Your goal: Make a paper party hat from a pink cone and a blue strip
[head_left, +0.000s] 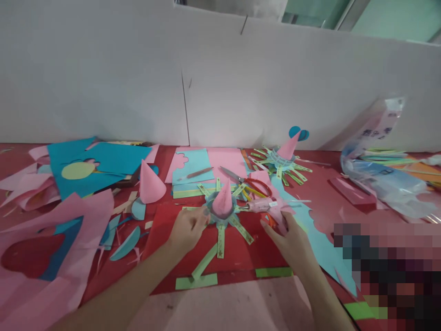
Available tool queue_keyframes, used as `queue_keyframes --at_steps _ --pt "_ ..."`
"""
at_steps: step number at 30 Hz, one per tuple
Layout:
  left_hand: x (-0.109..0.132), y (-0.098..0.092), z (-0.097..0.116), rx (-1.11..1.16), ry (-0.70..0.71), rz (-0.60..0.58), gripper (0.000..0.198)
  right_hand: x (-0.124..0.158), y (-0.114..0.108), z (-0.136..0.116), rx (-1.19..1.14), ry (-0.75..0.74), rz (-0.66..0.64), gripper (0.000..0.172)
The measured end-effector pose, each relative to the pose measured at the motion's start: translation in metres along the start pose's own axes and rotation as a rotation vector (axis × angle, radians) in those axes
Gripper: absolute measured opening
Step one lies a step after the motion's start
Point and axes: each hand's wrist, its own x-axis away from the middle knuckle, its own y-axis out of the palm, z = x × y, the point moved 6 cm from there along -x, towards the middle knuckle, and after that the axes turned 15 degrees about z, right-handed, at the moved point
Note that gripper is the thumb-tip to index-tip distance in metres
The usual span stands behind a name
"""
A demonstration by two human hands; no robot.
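Observation:
In the middle of the work area is a paper craft with a pink cone (223, 202), a light-blue ring (211, 202) around its foot and green patterned strips (221, 241) fanning outward. My left hand (189, 227) is closed, its thumb and fingertips pinching the left edge of the ring. On the other side, my right hand (291, 234) grips the handle of a pink hot glue gun (263, 204). The gun's metal nozzle points left, close to the ring, and a clear glue stick (299, 201) sticks out of its back. Under the craft lies red paper (241, 257).
Scissors (248, 180) and a brown-handled craft knife (195, 174) lie just behind. A second cone craft (287, 149) stands at the back right, a plain pink cone (150, 186) to the left. Paper scraps (129, 243) cover the left; a plastic bag (389, 179) sits right.

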Motion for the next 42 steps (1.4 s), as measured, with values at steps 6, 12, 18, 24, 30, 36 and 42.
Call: queue_keyframes --at_steps 6,12,18,24,30,36,42 --pt "0.002 0.009 0.008 -0.322 0.175 -0.121 0.024 0.006 -0.003 -0.003 0.092 -0.048 -0.022 0.050" --pt "0.001 0.018 -0.001 -0.409 0.200 -0.247 0.024 0.010 -0.004 -0.008 0.113 -0.025 -0.019 0.046" --pt "0.001 0.021 -0.004 -0.389 0.221 -0.266 0.021 0.015 0.000 -0.013 0.173 0.015 -0.113 0.035" --pt "-0.002 0.020 -0.004 -0.369 0.194 -0.253 0.021 0.021 0.004 -0.014 0.159 0.019 -0.077 0.035" --pt "-0.001 0.020 -0.003 -0.350 0.206 -0.266 0.023 0.025 0.007 -0.016 0.171 0.008 -0.070 0.033" --pt "-0.001 0.017 0.000 -0.343 0.253 -0.214 0.021 0.026 0.004 -0.020 0.151 -0.007 -0.050 0.031" --pt "0.011 0.007 0.026 -0.452 0.606 0.089 0.019 0.025 0.003 -0.019 0.206 0.044 -0.060 0.030"
